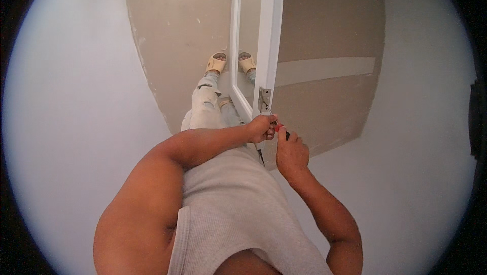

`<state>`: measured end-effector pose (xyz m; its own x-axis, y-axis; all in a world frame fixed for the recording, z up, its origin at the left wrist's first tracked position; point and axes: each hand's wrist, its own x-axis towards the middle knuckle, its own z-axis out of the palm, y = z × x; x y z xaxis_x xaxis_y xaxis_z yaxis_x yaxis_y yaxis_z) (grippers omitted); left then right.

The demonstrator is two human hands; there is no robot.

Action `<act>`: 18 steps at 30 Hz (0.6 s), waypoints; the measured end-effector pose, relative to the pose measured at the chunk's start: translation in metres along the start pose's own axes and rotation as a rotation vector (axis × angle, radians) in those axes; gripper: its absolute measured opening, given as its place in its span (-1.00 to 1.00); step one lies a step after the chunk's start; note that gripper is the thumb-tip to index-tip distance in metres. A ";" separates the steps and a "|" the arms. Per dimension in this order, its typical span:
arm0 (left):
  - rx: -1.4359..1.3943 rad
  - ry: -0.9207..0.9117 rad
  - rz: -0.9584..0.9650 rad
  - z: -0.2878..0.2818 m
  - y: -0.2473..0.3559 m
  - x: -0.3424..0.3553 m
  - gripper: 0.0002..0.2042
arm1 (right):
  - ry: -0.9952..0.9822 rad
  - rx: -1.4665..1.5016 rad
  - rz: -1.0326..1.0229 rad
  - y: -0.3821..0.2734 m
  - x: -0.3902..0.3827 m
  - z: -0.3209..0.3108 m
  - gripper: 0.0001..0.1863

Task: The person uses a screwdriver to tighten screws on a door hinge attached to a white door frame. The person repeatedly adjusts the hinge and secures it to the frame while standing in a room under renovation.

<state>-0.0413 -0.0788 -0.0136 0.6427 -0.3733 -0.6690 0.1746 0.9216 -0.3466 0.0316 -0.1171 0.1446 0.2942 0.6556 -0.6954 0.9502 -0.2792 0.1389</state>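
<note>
A screwdriver with a red and black handle [279, 128] points up and away, its thin shaft meeting a metal hinge plate [265, 100]. That plate sits on the edge of a white-framed panel [269, 36] with reflective glass. Around the handle's rear end closes my right hand [292, 152]. My left hand [262, 128], its arm reaching across my body, has curled fingers at the front of the handle by the shaft. The tip's exact contact with the hinge is too small to make out.
Beige floor [177, 26] spreads on both sides of the panel, with a paler strip [324, 70] at right. White walls [76, 87] rise left and right. My sandalled foot [217, 62] stands beside the panel, and its glass reflects it. A dark object [475, 117] shows at the right rim.
</note>
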 end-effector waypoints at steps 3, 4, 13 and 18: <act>0.021 -0.065 0.022 -0.008 -0.005 0.010 -0.75 | -0.076 0.463 0.165 0.027 0.011 0.026 -0.60; 0.029 -0.087 0.031 -0.009 -0.006 0.011 -0.75 | -0.114 0.733 0.254 0.038 0.015 0.033 -0.59; 0.071 -0.039 0.065 0.001 -0.004 0.009 -0.75 | 0.181 -0.068 -0.111 0.026 -0.005 0.003 -0.62; 0.030 0.045 0.031 0.009 0.000 0.003 -0.72 | -0.367 1.168 0.494 0.051 0.005 -0.001 -0.57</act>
<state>-0.0330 -0.0785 -0.0100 0.6145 -0.3480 -0.7080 0.1773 0.9354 -0.3059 0.0819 -0.1271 0.1490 0.3612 0.1356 -0.9226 0.0496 -0.9908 -0.1262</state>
